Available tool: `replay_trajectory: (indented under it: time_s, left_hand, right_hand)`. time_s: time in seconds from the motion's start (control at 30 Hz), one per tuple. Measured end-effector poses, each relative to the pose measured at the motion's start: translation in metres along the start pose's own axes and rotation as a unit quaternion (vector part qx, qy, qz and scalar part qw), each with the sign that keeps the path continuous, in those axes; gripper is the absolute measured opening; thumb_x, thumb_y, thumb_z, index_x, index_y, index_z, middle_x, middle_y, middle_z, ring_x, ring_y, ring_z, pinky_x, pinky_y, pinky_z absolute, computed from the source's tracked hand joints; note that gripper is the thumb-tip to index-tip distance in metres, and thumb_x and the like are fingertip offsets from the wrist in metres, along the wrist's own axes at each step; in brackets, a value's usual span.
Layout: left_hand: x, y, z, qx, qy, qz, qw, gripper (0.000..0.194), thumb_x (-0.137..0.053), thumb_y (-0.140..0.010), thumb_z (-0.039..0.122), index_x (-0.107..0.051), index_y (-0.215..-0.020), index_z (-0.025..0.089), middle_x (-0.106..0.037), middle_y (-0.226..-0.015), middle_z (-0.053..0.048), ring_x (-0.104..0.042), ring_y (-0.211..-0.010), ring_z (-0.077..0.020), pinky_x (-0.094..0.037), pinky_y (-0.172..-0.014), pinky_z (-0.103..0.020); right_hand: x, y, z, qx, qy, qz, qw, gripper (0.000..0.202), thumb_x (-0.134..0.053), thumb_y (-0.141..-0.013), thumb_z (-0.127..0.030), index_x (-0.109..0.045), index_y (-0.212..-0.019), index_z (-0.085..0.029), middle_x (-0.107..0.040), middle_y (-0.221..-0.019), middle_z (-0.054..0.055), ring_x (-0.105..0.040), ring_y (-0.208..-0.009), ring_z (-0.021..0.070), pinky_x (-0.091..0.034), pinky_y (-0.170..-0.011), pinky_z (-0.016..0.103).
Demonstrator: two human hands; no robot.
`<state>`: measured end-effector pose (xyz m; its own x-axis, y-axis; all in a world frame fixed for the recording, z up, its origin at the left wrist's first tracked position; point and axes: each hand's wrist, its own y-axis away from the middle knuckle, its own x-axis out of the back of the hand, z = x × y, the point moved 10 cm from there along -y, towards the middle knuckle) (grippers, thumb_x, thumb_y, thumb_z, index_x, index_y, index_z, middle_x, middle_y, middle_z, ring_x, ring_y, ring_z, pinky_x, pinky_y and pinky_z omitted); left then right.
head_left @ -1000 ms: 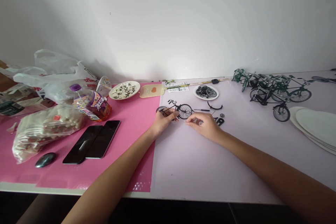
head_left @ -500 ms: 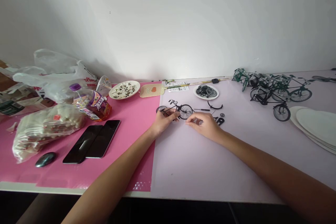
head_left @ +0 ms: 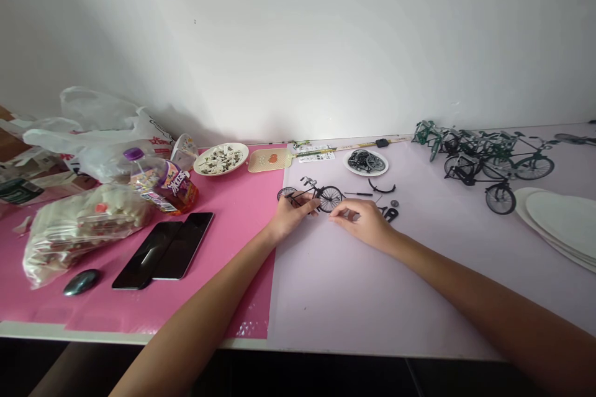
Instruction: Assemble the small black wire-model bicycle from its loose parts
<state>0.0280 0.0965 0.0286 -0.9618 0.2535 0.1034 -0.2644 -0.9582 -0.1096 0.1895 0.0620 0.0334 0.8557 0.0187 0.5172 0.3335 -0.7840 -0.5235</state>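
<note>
My left hand (head_left: 289,217) is closed around the frame of a small black model bicycle (head_left: 331,199), which stands upright with its handlebars on top. Just right of the wheel with the dark spokes, my right hand (head_left: 365,221) has thumb and fingertips pinched together. Whatever sits in that pinch is too small to make out. Behind my right hand lie loose parts: a curved black piece (head_left: 382,190), a thin black rod (head_left: 364,194), a small round piece (head_left: 395,203) and a flat black piece (head_left: 392,215).
A plate of black wheels and parts (head_left: 350,172) stands behind. Several assembled model bicycles (head_left: 500,197) are at right, by stacked white plates (head_left: 565,220). To the left are two phones (head_left: 184,245), a dark oval object (head_left: 81,282), a filled plastic bag (head_left: 84,229) and a bottle (head_left: 162,183).
Both hands stay almost where they were, and the bicycle has barely shifted. My right hand remains pinched beside the wheel.
</note>
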Motion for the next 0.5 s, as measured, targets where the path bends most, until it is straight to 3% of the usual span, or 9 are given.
replay_trajectory:
  time_s: [0.5]
  left_hand:
    - [-0.0003,-0.0003,-0.0030,0.013,-0.009,0.002,1.000,0.038,-0.082,-0.074,0.049,-0.066,-0.083,0.016,-0.067,-0.064,-0.002,-0.061,-0.063,-0.0150,-0.049,-0.071,-0.030]
  right_hand:
    - [-0.0017,-0.0002,0.0002,-0.018,-0.006,-0.011,1.000,0.003,-0.073,-0.088,-0.023,-0.075,-0.085,-0.022,-0.077,-0.081,0.003,-0.068,-0.070,0.0165,-0.055,-0.064,0.027]
